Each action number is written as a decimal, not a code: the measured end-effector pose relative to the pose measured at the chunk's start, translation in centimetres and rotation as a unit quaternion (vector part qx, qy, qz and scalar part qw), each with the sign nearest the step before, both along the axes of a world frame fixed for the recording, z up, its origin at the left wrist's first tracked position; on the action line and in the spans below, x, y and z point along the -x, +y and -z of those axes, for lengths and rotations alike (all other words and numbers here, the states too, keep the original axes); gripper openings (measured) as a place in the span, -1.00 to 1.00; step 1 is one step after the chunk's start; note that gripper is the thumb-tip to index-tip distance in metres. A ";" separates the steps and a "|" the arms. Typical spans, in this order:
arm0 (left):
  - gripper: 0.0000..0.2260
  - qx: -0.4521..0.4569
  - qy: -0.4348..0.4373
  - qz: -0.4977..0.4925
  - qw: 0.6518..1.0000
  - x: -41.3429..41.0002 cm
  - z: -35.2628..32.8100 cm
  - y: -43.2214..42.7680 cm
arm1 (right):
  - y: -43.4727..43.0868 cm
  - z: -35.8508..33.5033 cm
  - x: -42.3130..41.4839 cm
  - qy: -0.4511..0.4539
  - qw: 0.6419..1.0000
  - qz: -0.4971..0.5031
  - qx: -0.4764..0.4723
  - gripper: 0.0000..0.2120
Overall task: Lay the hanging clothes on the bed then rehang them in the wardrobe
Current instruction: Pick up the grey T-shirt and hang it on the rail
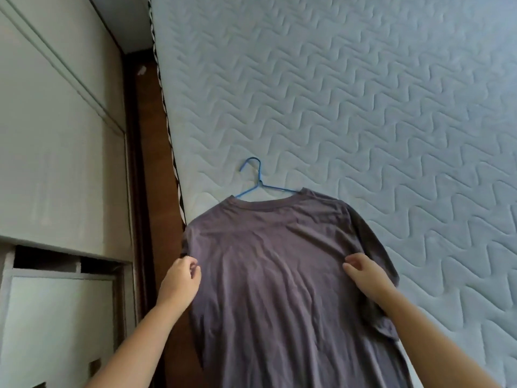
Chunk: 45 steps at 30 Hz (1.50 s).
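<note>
The wardrobe (pixel 56 163) is seen left of the T-shirt (pixel 279 261). The T-shirt's left edge is pinched by the left hand (pixel 181 278). The T-shirt is laid lengthwise on the bed (pixel 363 93), with the hanger (pixel 260 175) hook beyond the collar. Its right side is pinched by the right hand (pixel 363 273).

A shirt (pixel 279 289) on a hanger (pixel 258 182) lies on the bed (pixel 391 107) at lower centre, hook toward the top. A wardrobe (pixel 56 149) fills the left side, a strip of floor (pixel 155 163) between it and the bed.
</note>
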<state>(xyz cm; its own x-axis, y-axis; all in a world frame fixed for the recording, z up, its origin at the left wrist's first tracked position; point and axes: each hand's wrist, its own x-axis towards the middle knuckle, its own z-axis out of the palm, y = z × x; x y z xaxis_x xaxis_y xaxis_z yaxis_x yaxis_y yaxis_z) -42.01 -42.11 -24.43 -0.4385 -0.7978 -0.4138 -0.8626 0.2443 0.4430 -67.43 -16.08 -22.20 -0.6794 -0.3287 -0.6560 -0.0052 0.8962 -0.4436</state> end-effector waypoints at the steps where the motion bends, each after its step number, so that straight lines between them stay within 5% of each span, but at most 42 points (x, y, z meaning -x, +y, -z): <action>1: -0.81 0.008 0.009 0.008 1.000 1.4 1.1 -1.4 | -1.7 0.9 1.4 0.014 1.000 0.002 0.008 -0.72; 7: -0.70 0.144 0.005 0.095 0.985 8.1 6.9 -8.9 | -9.1 6.2 9.2 0.083 0.995 0.036 0.051 -0.58; 15: -0.74 0.135 0.022 0.010 0.991 9.1 13.8 -11.6 | -11.4 11.8 11.9 0.193 0.970 -0.113 -0.095 -0.59; 19: -0.85 0.164 0.043 0.000 0.985 9.4 14.6 -12.0 | -11.4 12.8 11.8 0.285 0.946 -0.113 -0.107 -0.67; 23: -0.83 0.124 0.056 -0.001 0.991 9.3 14.2 -12.1 | -11.4 12.8 11.8 0.278 0.943 -0.124 -0.137 -0.73; 27: -0.76 0.043 0.063 -0.049 0.996 9.8 11.6 -11.5 | -9.7 11.7 10.5 0.209 0.971 -0.059 -0.098 -0.79; 37: -0.81 0.045 0.113 -0.014 0.992 5.4 -1.8 -3.2 | 1.3 2.0 2.8 0.168 0.984 0.066 0.006 -0.91; 45: -0.92 -0.001 0.125 -0.036 0.992 -0.4 -10.7 6.5 | 13.4 -7.2 -6.0 0.135 0.977 0.161 0.044 -0.71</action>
<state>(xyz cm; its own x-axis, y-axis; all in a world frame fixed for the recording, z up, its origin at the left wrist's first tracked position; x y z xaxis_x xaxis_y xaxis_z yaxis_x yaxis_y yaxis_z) -41.58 -35.65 -13.74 -0.4689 -0.8303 -0.3012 -0.7416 0.1848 0.6449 -61.38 -2.67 -15.01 -0.9014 -0.1165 -0.4171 0.1426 0.8297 -0.5397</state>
